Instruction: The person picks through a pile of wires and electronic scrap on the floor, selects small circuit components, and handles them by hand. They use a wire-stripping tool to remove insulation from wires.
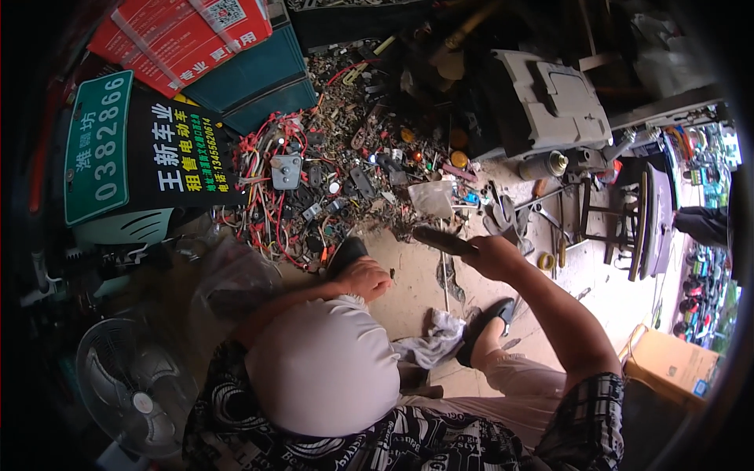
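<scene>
My left hand [367, 279] rests beside my bent left knee, its fingers curled closed with nothing showing in them. In front of it lies a wide heap of scrap parts [345, 165], with tangled red and white wires [271, 192] at its left. My right hand [495, 257] is gripping one end of a dark, flat, elongated object [441, 240], whose exact kind I cannot make out. It is held above the floor, at the heap's near right edge, close to a pale flat scrap [431, 199]. A squarish grey metal part [286, 171] sits among the wires.
A grey rag [432, 339] lies between my feet. Hand tools [542, 208] and a yellow tape roll [546, 261] are on the right, near a small stool [640, 224]. A fan [141, 396] stands at lower left, a cardboard box [671, 363] at lower right.
</scene>
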Available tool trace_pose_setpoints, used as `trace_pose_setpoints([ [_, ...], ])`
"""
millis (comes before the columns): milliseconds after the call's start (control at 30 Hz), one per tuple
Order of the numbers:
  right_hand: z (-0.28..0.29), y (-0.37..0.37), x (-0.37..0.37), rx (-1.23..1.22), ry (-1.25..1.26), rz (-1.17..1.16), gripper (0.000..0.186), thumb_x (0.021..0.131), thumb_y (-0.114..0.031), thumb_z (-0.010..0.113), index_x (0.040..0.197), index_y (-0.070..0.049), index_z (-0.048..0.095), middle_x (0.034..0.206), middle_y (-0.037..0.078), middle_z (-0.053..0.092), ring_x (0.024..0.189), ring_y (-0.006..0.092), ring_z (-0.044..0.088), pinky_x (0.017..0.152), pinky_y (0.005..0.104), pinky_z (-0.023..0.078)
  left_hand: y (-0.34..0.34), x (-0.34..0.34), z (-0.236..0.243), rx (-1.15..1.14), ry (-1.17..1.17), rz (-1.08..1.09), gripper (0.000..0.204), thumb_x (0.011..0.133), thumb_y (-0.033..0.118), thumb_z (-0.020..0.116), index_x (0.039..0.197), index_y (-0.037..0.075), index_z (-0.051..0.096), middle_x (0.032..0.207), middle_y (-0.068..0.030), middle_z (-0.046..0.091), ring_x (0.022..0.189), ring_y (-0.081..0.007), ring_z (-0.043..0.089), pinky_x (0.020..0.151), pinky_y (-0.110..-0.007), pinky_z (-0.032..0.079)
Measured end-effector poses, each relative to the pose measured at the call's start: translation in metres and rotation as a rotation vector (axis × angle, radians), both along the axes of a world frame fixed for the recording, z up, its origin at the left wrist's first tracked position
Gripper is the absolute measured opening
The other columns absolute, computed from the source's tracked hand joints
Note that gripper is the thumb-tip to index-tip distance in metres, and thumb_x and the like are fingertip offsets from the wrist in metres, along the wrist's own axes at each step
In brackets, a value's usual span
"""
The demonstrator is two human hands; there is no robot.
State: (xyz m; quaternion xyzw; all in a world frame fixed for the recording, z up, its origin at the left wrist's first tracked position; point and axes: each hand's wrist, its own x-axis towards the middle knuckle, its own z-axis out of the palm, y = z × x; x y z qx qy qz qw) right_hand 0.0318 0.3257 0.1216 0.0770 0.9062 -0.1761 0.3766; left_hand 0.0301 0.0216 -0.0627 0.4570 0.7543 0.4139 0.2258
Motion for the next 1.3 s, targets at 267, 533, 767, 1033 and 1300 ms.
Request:
trace_pose_setpoints([
  [267, 0.035, 0.075, 0.07, 0.203, -0.012, -0.009, 0.036, 0.077, -0.026, 0.061, 0.106, -0.005, 0.06, 0.088, 0.02, 0.068, 0.085, 0.0379, 0.066, 0.074, 0.0452, 0.052, 0.009, -0.001, 0.004, 0.002, 0.043, -0.006, 0.008, 0.077, 0.017, 0.06, 0.071, 0.012, 0.063, 0.07, -0.0066, 0.064, 0.072, -0.0281, 0.062, 0.076, -0.039, 0.046],
  [533, 0.023, 0.067, 0.053, 0.162, 0.159, -0.083, 0.032, 0.085, -0.03, 0.061, 0.109, -0.01, 0.063, 0.081, 0.017, 0.068, 0.078, 0.0373, 0.065, 0.069, 0.0458, 0.051, 0.008, -0.001, 0.002, 0.0, 0.045, 0.004, 0.01, 0.076, 0.015, 0.06, 0.068, 0.011, 0.061, 0.067, -0.0071, 0.063, 0.07, -0.0292, 0.061, 0.074, -0.04, 0.046],
  [767, -0.007, 0.038, 0.012, 0.232, 0.279, -0.173, 0.036, 0.091, -0.035, 0.051, 0.11, -0.005, 0.058, 0.088, 0.022, 0.067, 0.081, 0.0397, 0.065, 0.069, 0.0489, 0.052, 0.015, -0.002, 0.005, -0.016, 0.07, -0.028, 0.013, 0.077, 0.017, 0.06, 0.066, 0.011, 0.058, 0.066, -0.0071, 0.061, 0.07, -0.0293, 0.06, 0.074, -0.04, 0.046],
  [1033, 0.052, 0.047, 0.048, 0.07, 0.05, 0.047, 0.025, 0.086, -0.029, 0.059, 0.096, -0.007, 0.067, 0.082, 0.019, 0.067, 0.078, 0.0376, 0.065, 0.07, 0.0459, 0.052, 0.008, 0.001, -0.009, -0.029, 0.068, -0.022, 0.012, 0.079, 0.02, 0.059, 0.07, 0.014, 0.062, 0.066, -0.0055, 0.061, 0.071, -0.0282, 0.06, 0.076, -0.041, 0.045],
  [1300, 0.024, 0.085, 0.074, 0.408, -0.057, 0.233, 0.025, 0.082, -0.021, 0.055, 0.08, -0.001, 0.069, 0.08, 0.018, 0.069, 0.077, 0.0339, 0.069, 0.067, 0.0428, 0.055, 0.012, -0.008, 0.01, -0.03, 0.001, 0.005, 0.01, 0.081, 0.016, 0.058, 0.084, 0.01, 0.065, 0.082, -0.0089, 0.064, 0.087, -0.0295, 0.06, 0.083, -0.04, 0.045],
])
